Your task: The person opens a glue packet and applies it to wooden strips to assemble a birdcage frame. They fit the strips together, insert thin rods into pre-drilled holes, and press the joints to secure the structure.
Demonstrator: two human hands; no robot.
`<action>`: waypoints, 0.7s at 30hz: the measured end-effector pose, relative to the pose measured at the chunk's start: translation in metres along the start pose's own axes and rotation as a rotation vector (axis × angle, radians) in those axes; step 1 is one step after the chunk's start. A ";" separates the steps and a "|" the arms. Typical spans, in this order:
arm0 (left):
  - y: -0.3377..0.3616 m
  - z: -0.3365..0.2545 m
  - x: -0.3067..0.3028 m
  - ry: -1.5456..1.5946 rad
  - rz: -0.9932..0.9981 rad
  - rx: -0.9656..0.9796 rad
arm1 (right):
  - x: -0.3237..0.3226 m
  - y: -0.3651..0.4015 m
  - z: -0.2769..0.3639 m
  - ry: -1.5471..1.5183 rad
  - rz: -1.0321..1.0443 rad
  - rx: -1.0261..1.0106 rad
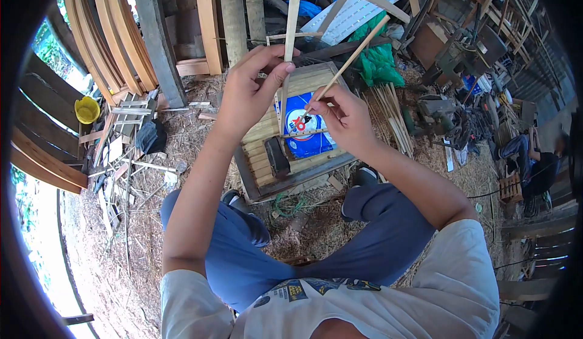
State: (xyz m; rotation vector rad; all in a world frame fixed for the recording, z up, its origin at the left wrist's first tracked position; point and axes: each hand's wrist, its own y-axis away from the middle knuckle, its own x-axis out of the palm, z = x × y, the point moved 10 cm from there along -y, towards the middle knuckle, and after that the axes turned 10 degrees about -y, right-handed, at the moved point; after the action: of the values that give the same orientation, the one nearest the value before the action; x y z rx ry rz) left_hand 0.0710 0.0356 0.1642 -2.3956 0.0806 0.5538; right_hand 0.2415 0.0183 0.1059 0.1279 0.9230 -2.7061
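Note:
My left hand (250, 89) is raised and pinches a thin upright wooden slat (293, 17) that is part of a light frame of sticks. My right hand (340, 115) holds a long thin wooden stick (358, 50) like a brush, its dark tip (306, 118) touching the frame's lower crosspiece. Below the hands sits a slatted wooden board (261, 157) with a blue and white packet (306, 138) and a dark block (277, 157) lying on it. My knees in blue trousers flank the board.
Sawdust and wood scraps cover the ground. Curved planks (115, 29) lean at the back left, with a yellow bowl (87, 109) nearby. A bundle of thin sticks (392, 114) and green bags (379, 63) lie to the right. Another person (534, 163) sits at far right.

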 end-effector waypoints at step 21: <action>0.000 -0.001 0.001 -0.011 0.024 0.015 | 0.011 -0.001 0.018 0.058 0.062 0.024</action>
State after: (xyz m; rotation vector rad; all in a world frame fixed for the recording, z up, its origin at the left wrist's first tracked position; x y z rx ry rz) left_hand 0.0724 0.0350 0.1647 -2.3792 0.1080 0.5757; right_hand 0.2312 0.0052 0.1188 0.2367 0.8872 -2.6695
